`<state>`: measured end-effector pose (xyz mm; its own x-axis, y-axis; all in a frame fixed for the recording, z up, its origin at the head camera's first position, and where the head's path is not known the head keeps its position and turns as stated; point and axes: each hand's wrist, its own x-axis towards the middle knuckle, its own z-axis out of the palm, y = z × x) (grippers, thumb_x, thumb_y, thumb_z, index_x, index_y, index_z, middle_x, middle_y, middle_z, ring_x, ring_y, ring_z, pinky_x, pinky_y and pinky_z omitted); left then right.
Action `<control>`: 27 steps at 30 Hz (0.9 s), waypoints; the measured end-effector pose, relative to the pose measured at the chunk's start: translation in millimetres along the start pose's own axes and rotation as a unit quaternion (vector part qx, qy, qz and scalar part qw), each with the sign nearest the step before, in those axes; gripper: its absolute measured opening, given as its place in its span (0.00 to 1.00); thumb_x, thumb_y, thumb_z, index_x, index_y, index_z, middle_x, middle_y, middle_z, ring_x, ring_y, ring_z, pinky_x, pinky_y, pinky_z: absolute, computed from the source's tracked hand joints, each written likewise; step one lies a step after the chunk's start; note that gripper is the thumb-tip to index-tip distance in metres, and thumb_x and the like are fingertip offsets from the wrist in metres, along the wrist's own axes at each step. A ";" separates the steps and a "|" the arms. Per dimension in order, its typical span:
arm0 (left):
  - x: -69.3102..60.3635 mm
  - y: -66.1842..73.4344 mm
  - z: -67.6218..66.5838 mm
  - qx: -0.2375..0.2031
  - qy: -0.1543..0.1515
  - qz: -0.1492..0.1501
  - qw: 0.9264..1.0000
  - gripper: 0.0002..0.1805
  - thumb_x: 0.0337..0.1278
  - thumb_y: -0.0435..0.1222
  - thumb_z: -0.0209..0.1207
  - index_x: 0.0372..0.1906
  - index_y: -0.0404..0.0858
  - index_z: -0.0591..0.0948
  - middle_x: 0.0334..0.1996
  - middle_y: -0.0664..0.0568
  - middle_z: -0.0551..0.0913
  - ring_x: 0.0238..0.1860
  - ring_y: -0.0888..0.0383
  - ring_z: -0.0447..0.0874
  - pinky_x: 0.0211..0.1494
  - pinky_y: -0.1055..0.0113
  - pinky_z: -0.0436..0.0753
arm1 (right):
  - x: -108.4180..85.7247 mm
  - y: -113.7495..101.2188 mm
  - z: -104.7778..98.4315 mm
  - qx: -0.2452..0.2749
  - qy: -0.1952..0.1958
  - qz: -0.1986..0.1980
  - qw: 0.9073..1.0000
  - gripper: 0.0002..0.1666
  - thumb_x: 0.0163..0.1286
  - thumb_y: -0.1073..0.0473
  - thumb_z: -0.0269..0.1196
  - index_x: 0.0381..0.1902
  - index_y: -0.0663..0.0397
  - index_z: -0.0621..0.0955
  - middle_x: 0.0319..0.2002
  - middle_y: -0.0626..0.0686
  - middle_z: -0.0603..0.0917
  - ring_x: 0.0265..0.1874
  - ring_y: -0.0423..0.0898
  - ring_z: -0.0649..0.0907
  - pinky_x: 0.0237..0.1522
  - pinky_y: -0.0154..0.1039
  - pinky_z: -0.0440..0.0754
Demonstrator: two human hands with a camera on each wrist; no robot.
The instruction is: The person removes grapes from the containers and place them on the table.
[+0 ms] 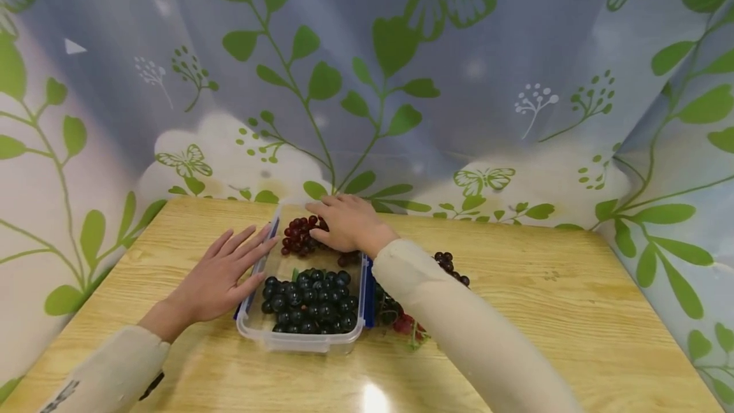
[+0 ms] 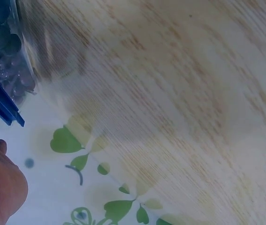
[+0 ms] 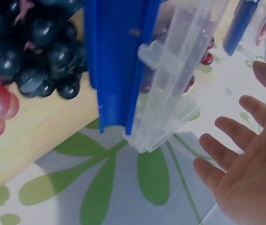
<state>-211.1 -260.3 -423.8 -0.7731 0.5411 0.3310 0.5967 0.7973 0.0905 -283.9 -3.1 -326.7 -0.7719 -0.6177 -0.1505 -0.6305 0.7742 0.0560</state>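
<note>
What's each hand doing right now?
Left hand: open, fingers straight, at the clear lidded-style container's side.
Right hand: open, by the red grapes.

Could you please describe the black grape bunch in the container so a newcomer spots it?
On the wooden table stands a clear container with blue clips. In its near half lies the black grape bunch. Unlike the smaller-berried red bunch beyond it, its grapes are large and black.

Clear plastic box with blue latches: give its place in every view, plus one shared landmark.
Head: box, just left of centre, lower half.
Left wrist: box, cut off at the top-left corner.
Right wrist: box, top centre, cut off above.
Shared landmark: leaf-print backdrop.
</note>
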 end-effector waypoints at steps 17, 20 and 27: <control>0.4 -1.0 -1.6 0.009 0.003 0.007 1.000 0.33 0.68 0.48 0.51 0.74 0.45 0.60 0.74 0.49 0.55 0.72 0.44 0.51 0.71 0.46 0.45 | 14.8 -24.9 1.6 -0.044 -0.086 0.086 0.992 0.34 0.72 0.36 0.49 0.74 0.30 0.60 0.70 0.46 0.63 0.69 0.52 0.61 0.67 0.51 0.60; 0.3 -1.1 -1.7 0.008 0.003 0.007 1.000 0.33 0.68 0.47 0.51 0.74 0.45 0.60 0.74 0.49 0.55 0.71 0.44 0.52 0.71 0.46 0.44 | 16.0 -27.9 2.2 -0.044 -0.101 0.101 0.989 0.32 0.73 0.40 0.50 0.73 0.30 0.62 0.70 0.47 0.64 0.68 0.53 0.62 0.66 0.51 0.60; 0.1 -0.2 0.7 0.010 0.006 0.010 1.000 0.36 0.67 0.46 0.53 0.76 0.51 0.55 0.74 0.49 0.54 0.71 0.44 0.53 0.70 0.45 0.45 | 19.8 -29.6 7.1 -0.062 -0.111 0.123 0.984 0.28 0.73 0.49 0.53 0.70 0.33 0.67 0.66 0.49 0.68 0.65 0.52 0.65 0.66 0.49 0.60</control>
<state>-211.5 -260.2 -424.4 -0.7581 0.5543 0.3436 0.6080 0.7913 0.0649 -279.9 -37.3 -338.4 -0.8740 -0.3572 -0.3293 -0.4423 0.8655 0.2351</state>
